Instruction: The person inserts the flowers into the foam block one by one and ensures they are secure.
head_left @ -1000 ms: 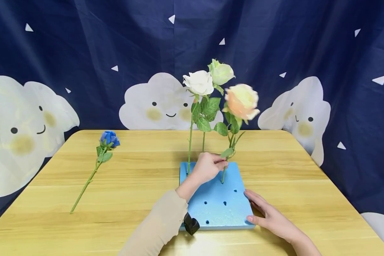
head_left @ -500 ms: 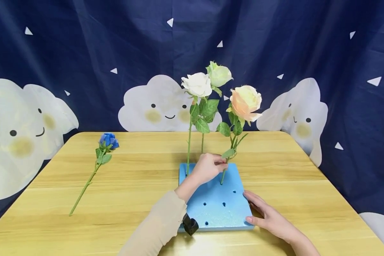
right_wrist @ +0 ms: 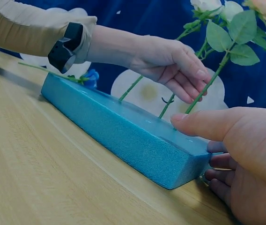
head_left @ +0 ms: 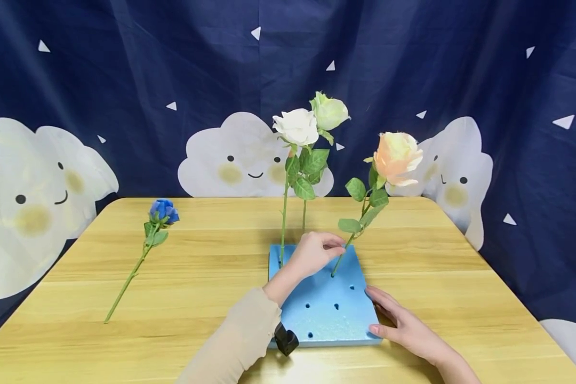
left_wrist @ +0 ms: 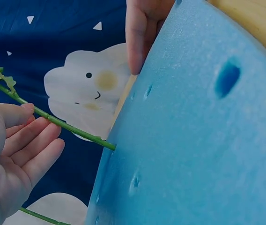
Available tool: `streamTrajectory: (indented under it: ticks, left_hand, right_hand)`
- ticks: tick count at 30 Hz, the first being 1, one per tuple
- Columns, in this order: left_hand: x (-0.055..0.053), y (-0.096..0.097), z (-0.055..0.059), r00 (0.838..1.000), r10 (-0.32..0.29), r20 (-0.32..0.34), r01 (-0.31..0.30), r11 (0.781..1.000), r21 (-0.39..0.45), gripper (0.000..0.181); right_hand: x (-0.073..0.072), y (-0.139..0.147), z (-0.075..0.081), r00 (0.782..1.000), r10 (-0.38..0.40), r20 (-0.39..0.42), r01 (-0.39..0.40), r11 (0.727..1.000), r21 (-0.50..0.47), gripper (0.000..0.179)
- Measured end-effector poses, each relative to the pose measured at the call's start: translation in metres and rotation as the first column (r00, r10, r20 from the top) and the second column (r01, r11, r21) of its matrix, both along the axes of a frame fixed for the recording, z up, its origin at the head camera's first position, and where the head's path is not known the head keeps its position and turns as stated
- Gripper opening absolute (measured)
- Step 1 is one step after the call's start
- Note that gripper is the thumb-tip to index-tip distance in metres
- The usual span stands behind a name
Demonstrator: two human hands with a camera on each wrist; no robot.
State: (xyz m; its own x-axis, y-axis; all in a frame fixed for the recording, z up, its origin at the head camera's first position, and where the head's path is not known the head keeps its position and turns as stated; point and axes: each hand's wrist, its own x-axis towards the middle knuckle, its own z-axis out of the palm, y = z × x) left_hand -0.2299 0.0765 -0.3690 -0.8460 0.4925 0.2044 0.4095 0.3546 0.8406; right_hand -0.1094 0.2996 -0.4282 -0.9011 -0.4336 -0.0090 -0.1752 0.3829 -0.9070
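Note:
A peach rose point(head_left: 397, 159) leans to the right, its stem standing in a hole of the blue foam block point(head_left: 326, 320). My left hand point(head_left: 314, 253) is beside that stem; in the left wrist view its fingers are loosely extended and the fingertips lie at the stem point(left_wrist: 72, 127) without curling round it. Contact there is hard to tell. My right hand point(head_left: 405, 325) rests against the block's right edge, thumb near the front corner. A white rose point(head_left: 296, 127) and a pale green rose point(head_left: 330, 112) stand upright behind the left hand; the green one's stem base is hidden.
A blue rose point(head_left: 163, 212) lies on the wooden table point(head_left: 197, 298) to the left, its stem toward the near side. Several holes show in the block's top. A dark curtain point(head_left: 389, 64) with clouds hangs behind the table. A black device point(head_left: 285, 339) sits on the left wrist.
The peach rose has tipped to the right, away from my left hand, whose fingers have loosened from the stem. My right hand has stayed at the block's edge.

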Motion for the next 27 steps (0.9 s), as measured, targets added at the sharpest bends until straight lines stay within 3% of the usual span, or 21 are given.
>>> streamTrajectory:
  ticks: [13, 22, 27]
  left_hand:
    - [-0.0034, 0.0085, -0.0041, 0.999, -0.034, -0.042, 0.032, 0.998, -0.054, 0.017]
    - [-0.0027, 0.006, 0.0017, 0.992, -0.081, -0.095, 0.068, 0.989, -0.134, 0.017]
    - [-0.0012, 0.0046, -0.0007, 0.997, -0.049, -0.067, 0.04, 0.99, -0.133, 0.018]
  right_hand:
    - [0.0015, -0.0015, 0.0003, 1.0, -0.006, -0.003, 0.006, 1.0, -0.01, 0.066]
    - [0.0013, -0.0016, -0.001, 0.999, -0.031, -0.013, 0.031, 1.0, 0.002, 0.067]
    - [0.0007, -0.0014, -0.0007, 0.999, -0.026, -0.033, 0.026, 1.0, 0.009, 0.065]
